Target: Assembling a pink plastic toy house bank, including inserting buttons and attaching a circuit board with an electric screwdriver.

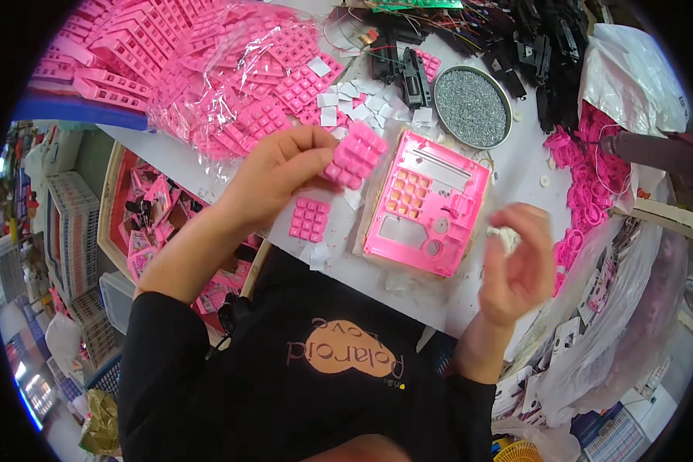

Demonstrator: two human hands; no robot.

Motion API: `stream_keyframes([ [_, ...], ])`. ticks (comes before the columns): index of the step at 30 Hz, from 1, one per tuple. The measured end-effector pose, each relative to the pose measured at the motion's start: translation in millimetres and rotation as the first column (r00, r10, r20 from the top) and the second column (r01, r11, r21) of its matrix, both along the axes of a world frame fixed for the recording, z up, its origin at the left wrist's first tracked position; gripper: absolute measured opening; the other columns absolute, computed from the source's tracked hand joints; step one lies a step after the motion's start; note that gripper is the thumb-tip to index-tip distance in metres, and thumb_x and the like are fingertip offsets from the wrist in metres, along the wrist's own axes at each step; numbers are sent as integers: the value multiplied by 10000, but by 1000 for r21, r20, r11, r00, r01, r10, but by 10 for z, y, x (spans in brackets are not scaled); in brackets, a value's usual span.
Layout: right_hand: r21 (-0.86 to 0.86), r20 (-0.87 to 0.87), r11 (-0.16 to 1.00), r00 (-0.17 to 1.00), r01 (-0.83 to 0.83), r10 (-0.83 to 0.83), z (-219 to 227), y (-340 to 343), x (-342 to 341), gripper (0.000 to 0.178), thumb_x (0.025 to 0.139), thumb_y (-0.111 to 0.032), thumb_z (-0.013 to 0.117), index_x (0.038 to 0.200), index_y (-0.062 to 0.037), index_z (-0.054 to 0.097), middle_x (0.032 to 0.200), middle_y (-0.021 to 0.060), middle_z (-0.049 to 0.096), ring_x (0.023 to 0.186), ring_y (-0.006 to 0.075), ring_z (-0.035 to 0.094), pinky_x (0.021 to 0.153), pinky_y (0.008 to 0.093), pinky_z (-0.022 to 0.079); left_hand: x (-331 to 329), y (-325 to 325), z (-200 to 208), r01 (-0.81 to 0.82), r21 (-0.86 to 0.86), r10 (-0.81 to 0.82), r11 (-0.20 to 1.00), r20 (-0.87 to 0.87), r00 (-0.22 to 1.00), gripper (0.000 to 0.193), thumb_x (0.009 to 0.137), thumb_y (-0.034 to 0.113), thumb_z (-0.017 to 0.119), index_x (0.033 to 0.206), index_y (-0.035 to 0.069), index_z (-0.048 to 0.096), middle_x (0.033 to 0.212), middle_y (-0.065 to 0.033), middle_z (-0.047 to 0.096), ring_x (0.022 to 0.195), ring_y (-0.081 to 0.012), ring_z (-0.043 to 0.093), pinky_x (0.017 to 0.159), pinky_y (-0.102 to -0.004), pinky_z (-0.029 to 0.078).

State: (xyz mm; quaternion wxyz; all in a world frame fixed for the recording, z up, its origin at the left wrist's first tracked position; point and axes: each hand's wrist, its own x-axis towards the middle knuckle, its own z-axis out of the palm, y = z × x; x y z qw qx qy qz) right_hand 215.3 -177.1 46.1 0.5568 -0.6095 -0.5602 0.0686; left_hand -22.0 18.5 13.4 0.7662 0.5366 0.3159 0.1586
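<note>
A pink keypad block (356, 156) with rows of raised keys is pinched between the thumb and fingers of my left hand (281, 171). Below that hand, a second pink keypad (310, 219) lies flat on the table. To its right sits a pink plastic casing (427, 204), with a grid of square openings, a rectangular window and round recesses. My right hand (520, 262) is raised just right of the casing, its fingers curled and smeared by motion. Something small and white (506, 237) shows at its fingers; whether it is held or worn is unclear.
A round tin of small metal parts (473, 106) stands behind the casing. White paper squares (329, 100) lie beside heaped pink keypads (262, 58) under clear plastic. Black parts (535, 46) crowd the back right. A wooden-edged bin of pink pieces (150, 212) stands left.
</note>
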Motion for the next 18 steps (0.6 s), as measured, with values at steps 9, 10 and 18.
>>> stream_keyframes([
  [9, -102, 122, 975, 971, -195, 207, -180, 306, -349, 510, 660, 10, 797, 1144, -111, 692, 1140, 128, 665, 1080, 321, 605, 862, 402, 517, -1, -371, -41, 222, -605, -52, 765, 285, 957, 345, 1024, 208, 546, 1240, -60, 561, 1149, -141, 677, 988, -211, 709, 853, -374, 600],
  [10, -109, 100, 962, 960, -252, 263, -158, 318, -311, 481, 676, 1, 798, 1134, -105, 693, 1120, 118, 673, 1073, 314, 614, 857, 395, 518, 13, -395, -55, 268, -645, -73, 716, 313, 947, 342, 1025, 208, 546, 1238, -59, 563, 1153, -141, 675, 998, -212, 705, 859, -377, 594],
  [18, -454, 72, 808, 888, -376, 454, 170, 257, 65, 182, 809, -83, 751, 980, -36, 706, 852, 80, 674, 807, 281, 629, 761, 371, 486, -26, -398, -61, 286, -156, -277, 945, 78, 958, 345, 1046, 214, 535, 1312, -6, 539, 1192, -82, 642, 928, -129, 631, 773, -283, 542],
])
